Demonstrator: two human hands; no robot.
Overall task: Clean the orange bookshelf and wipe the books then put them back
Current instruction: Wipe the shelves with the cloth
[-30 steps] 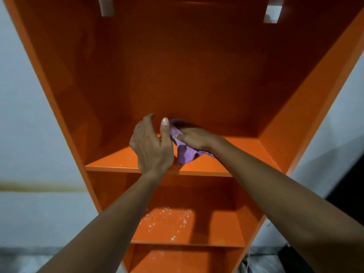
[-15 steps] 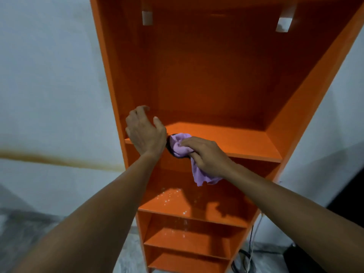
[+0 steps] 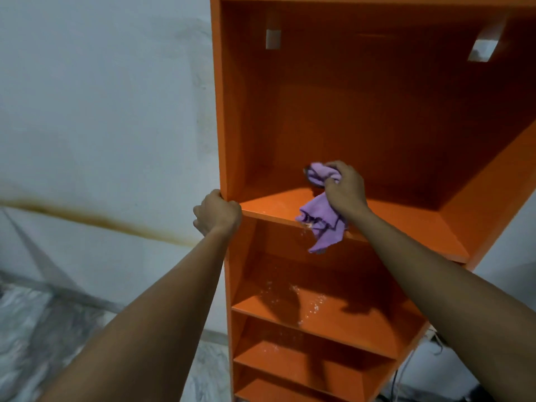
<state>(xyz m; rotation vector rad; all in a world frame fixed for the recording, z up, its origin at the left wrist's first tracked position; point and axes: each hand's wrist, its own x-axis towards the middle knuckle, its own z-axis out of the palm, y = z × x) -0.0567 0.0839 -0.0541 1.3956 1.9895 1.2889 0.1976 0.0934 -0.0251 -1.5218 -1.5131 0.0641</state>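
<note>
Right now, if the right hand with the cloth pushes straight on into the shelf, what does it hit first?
Probably the bookshelf's back panel. The right hand points at it, purple cloth leading; nothing visible between, though depth is unclear.

A pale grey-white wall (image 3: 101, 111) fills the left side, crossed by a brownish stain (image 3: 95, 220) running roughly level. Below it lies a marbled grey floor (image 3: 34, 329) with a baseboard strip at the join. Dark cables (image 3: 406, 372) hang at lower right.

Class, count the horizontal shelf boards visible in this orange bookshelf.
4: the top orange shelf board under the purple cloth, then three below. More may lie out of view.
</note>
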